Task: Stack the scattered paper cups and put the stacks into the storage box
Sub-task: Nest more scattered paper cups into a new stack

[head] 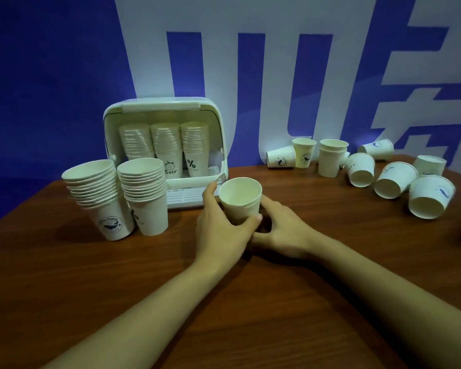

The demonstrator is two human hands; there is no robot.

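Risk, tipping: the two finished stacks beside the storage box lean a little toward each other; I reckon a brush from the left forearm on its way over could topple them.
Risk, crushing: the held cup is thin paper, and with both hands on it a hard squeeze would likely dent its wall and make nesting awkward.
Risk, room in the box: three stacks already stand side by side inside the open front, so getting more in looks tight, and a rushed push might knock those over.
Left hand: the left hand curls round the cup's near and left side, thumb across the front of its lower wall, fingers reaching up behind.
Right hand: the right hand lies low on the tabletop, its fingers tucked in at the cup's base on the right; whether they truly pinch it I cannot tell.
Cup's place: upright, mouth up, between the two hands, just in front of the box's lower tray.
Loose cups: the scattered cups lie far right, well apart from both hands, most on their sides, a few upright.
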